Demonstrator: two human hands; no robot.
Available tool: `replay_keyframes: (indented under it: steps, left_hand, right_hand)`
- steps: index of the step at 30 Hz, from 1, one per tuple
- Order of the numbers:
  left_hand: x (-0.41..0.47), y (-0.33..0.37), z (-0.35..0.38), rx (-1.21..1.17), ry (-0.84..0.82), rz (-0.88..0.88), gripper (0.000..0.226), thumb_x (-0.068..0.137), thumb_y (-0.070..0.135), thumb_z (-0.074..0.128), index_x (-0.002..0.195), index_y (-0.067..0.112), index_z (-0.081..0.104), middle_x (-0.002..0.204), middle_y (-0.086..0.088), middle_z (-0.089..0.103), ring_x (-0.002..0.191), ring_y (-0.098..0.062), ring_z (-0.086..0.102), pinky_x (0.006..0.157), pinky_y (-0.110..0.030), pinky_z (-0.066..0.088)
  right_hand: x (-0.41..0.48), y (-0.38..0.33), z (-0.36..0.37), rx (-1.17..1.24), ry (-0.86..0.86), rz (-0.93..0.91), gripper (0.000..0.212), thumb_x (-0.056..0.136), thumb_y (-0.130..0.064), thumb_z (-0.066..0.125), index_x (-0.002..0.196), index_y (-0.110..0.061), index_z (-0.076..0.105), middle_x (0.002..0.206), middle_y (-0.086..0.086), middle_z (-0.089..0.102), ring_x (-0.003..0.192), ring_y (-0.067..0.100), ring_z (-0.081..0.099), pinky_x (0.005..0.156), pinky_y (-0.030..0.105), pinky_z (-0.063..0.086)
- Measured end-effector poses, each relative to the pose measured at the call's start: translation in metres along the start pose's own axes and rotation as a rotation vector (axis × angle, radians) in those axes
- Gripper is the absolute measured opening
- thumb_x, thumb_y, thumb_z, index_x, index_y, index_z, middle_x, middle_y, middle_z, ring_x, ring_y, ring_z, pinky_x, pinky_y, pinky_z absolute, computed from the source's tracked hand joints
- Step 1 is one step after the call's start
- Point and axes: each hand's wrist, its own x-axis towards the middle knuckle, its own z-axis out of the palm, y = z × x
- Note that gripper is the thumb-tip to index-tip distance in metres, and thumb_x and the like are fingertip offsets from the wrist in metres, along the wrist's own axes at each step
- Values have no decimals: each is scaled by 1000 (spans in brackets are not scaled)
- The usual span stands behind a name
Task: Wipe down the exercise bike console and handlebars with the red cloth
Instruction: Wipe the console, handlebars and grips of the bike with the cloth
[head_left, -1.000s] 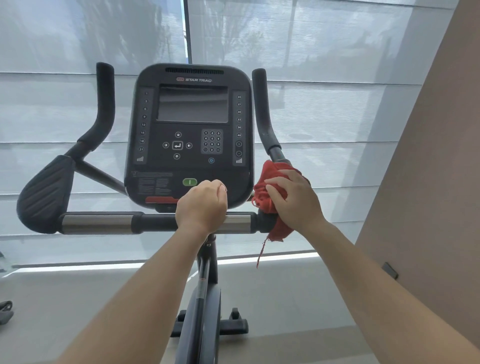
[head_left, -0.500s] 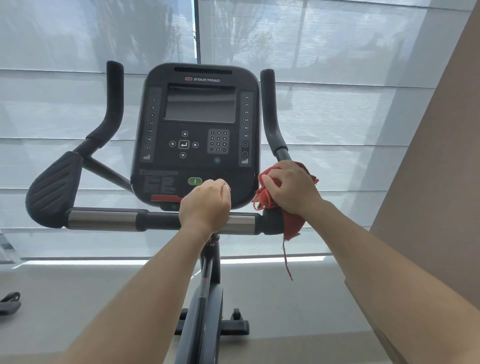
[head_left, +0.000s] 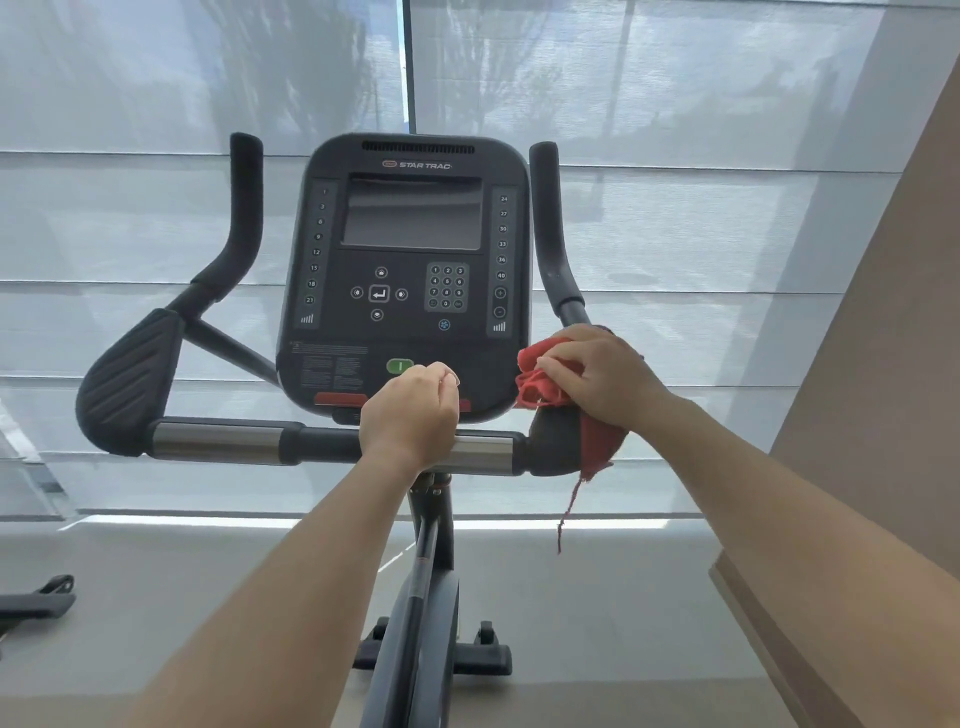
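Now handlebar pad (head_left: 556, 441) uncovered, red cloth (head_left: 540, 384) bunched under right hand (head_left: 608, 379).

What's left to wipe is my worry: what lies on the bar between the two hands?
The head view shows a bare chrome sleeve of the handlebar from the left hand to the black pad, where the right hand holds the red cloth.

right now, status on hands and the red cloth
Left hand grips the crossbar. Right hand holds red cloth bunched on the right armrest pad. Nothing in the way.
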Motion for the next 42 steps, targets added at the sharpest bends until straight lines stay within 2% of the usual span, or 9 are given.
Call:
replay_keyframes:
  steps: [6,10,12,14,18,23,31,36,42]
  left_hand:
    - [1,2,-1,31,-20,-40,32,94,32,26,100,33,57,99,7,63,89,-18,56,68,-33,41]
    - [2,4,-3,48,-45,-73,32,94,34,28,107,34,57,109,9,63,98,-16,56,73,-33,42]
    - [0,6,-3,67,-41,-77,33,95,33,28,109,33,58,109,10,64,97,-14,56,68,-31,39]
    - [-3,9,-4,85,-56,-75,32,95,32,29,110,33,58,107,10,66,96,-14,56,64,-29,36]
    - [-6,14,-6,92,-108,-76,33,96,31,30,110,29,60,107,4,66,98,-17,56,71,-32,38]
    - [-6,13,-7,89,-119,-94,34,97,29,30,111,27,60,108,2,66,101,-19,56,78,-35,43]
    - [-7,12,-7,58,-4,-58,33,97,29,29,101,26,61,91,7,66,89,-14,57,66,-29,40]
    - [-10,13,-9,60,-12,-54,34,92,35,29,101,29,61,93,7,66,90,-16,57,69,-32,44]
    - [-8,13,-9,78,-82,-40,32,95,34,31,108,30,59,102,9,65,96,-12,56,71,-32,44]
  right_hand:
    - [4,9,0,107,67,72,23,92,-25,52,93,-18,74,105,-6,65,104,11,54,93,22,36]
    - [-25,3,3,197,68,-30,22,91,-28,52,91,-22,73,100,-11,66,96,4,56,88,24,43]
    - [-35,2,3,203,73,-89,21,92,-28,52,94,-22,72,100,-9,65,96,6,55,87,24,43]
    - [-35,4,1,211,62,-132,22,92,-27,52,97,-19,72,104,-7,65,99,8,55,91,27,42]
    - [-23,10,-4,242,11,-135,23,93,-26,52,101,-16,71,113,-2,64,109,15,54,99,34,38]
    - [-28,8,3,194,75,-117,23,93,-28,51,100,-19,71,109,-2,64,105,15,52,91,24,33]
    - [-23,13,6,194,83,-126,23,94,-29,50,99,-20,71,107,-3,63,103,14,52,90,25,32]
    - [7,21,-3,162,-50,-144,27,95,-29,48,102,-17,71,111,-1,62,108,16,53,96,32,36]
    - [-6,16,6,118,74,-111,20,91,-31,52,101,-22,67,114,-6,60,109,14,50,95,25,31]
